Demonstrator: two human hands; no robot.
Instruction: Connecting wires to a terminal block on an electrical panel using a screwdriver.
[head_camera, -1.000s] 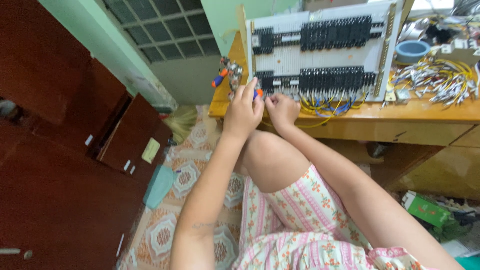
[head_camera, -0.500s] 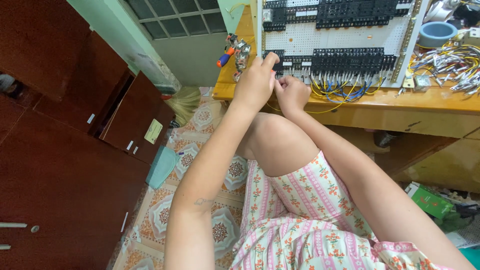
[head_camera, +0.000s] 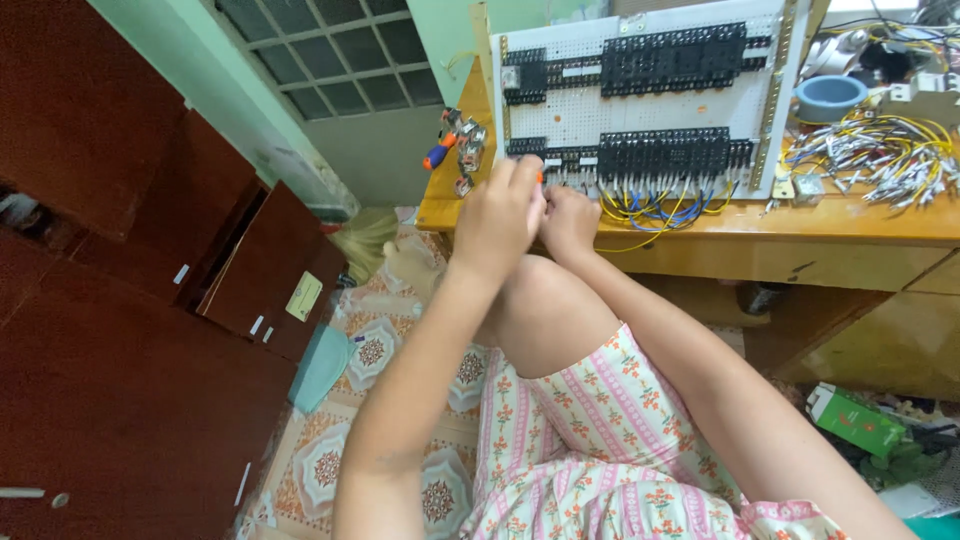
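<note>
Hands meet at the lower left edge of a white perforated panel (head_camera: 660, 100) propped upright on the wooden worktop (head_camera: 860, 225). Left hand (head_camera: 497, 215) is closed around a small orange-tipped tool (head_camera: 540, 177), apparently a screwdriver, its tip at the black terminal row (head_camera: 650, 155). Right hand (head_camera: 570, 220) is curled just beside it; what it holds cannot be told. Loose yellow and blue wires (head_camera: 650, 210) hang below the row, crowding access. A raised knee sits under both wrists, likely steadying them. Open room lies left, toward the worktop's corner.

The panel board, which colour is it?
White board, with black blocks; head view.
</note>
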